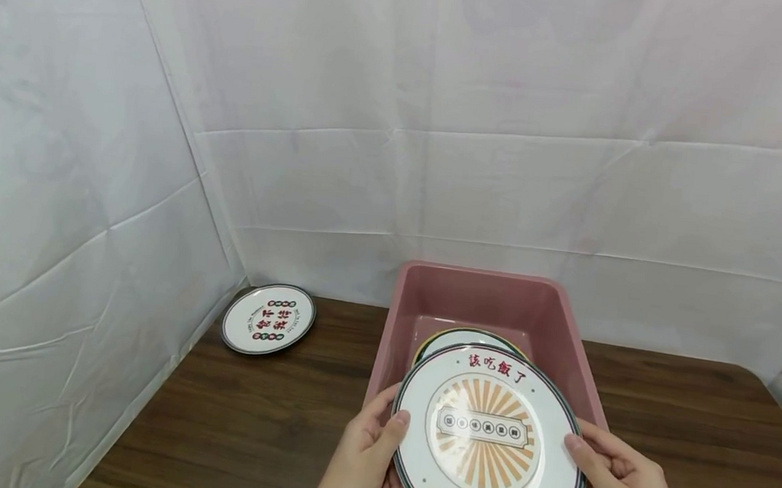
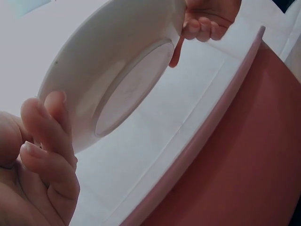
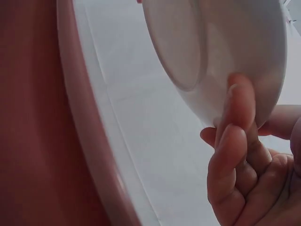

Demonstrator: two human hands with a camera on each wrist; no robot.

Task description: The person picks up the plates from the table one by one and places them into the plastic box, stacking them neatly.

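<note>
A round white plate point(image 1: 486, 435) with a dark striped rim, red characters and an orange sunburst is held up in front of the pink tub. On its left edge, the left hand point(image 1: 368, 445) pinches the rim, thumb on the face and fingers behind. The right hand point(image 1: 628, 477) grips the opposite edge the same way. Both wrist views show the plain underside point(image 2: 134, 89) of the plate with its raised foot ring, fingers curled against it. Behind it, a plate with a yellow edge point(image 1: 469, 337) lies in the pink tub point(image 1: 478, 281), mostly hidden.
Another white plate point(image 1: 269, 320) with red characters lies at the back left of the dark wooden table point(image 1: 267, 410). White cloth point(image 1: 510, 131) hangs behind the table and along its left side.
</note>
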